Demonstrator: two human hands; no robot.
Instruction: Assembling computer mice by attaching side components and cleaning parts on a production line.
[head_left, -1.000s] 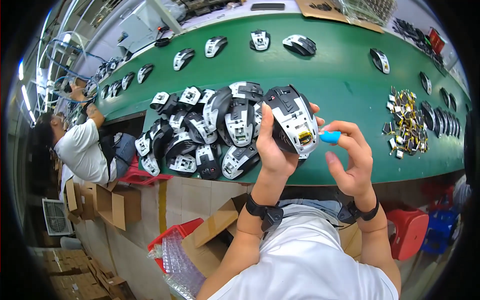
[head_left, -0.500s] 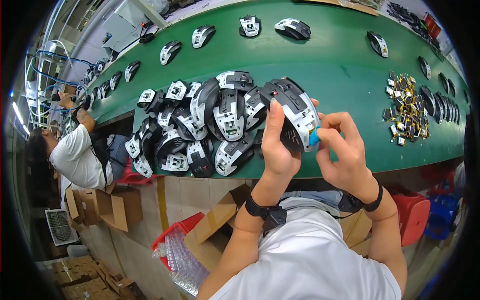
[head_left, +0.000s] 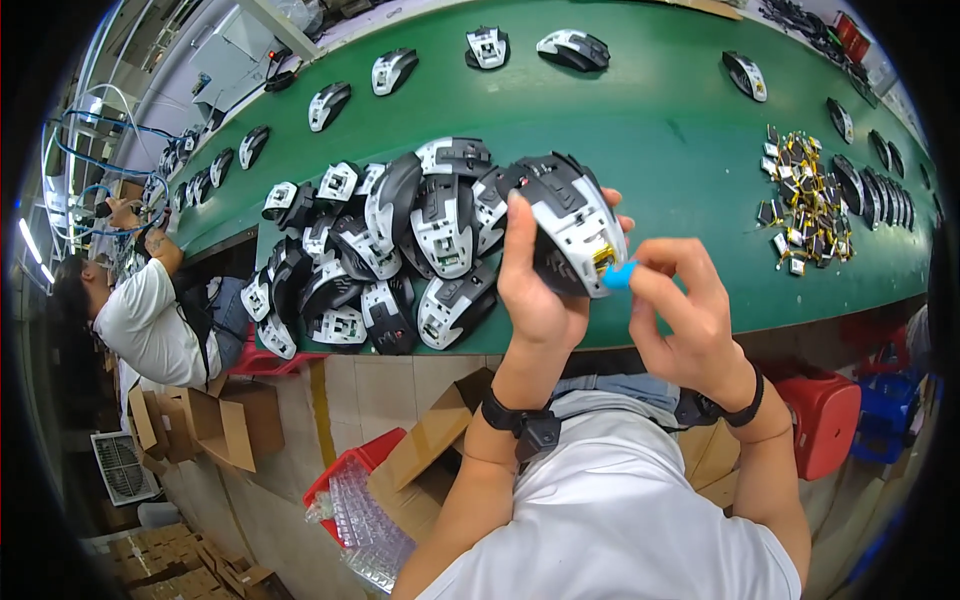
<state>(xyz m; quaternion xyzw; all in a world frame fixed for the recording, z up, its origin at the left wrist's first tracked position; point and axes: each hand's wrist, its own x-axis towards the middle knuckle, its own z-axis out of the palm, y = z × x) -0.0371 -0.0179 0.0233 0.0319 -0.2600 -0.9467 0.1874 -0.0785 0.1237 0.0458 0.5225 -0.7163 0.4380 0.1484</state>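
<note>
My left hand point(head_left: 545, 290) is closed round a black and white computer mouse point(head_left: 565, 205), held underside up above the bench's near edge. A small yellow-topped battery point(head_left: 603, 256) shows in the slot at the mouse's lower end. Beside that slot is my right hand point(head_left: 690, 315), its thumb apart from the fingers. A bright blue cover point(head_left: 619, 275) sits on one of its fingertips, which touches or nearly touches the slot's edge. Just left of my left hand lies a heap of similar mice point(head_left: 445, 230), many with their undersides up.
A pile of small wired batteries point(head_left: 800, 200) lies on the green bench point(head_left: 660, 170) at right, beside a row of mice point(head_left: 880, 200). More mice stand along the far side. At left another person point(head_left: 160, 320) sits. Cardboard boxes point(head_left: 235, 420) and a red stool point(head_left: 820, 420) are below.
My right fingertip with the blue cover has drawn slightly down and outward over the slot, so more of the yellow battery shows. The mouse remains in my left hand.
</note>
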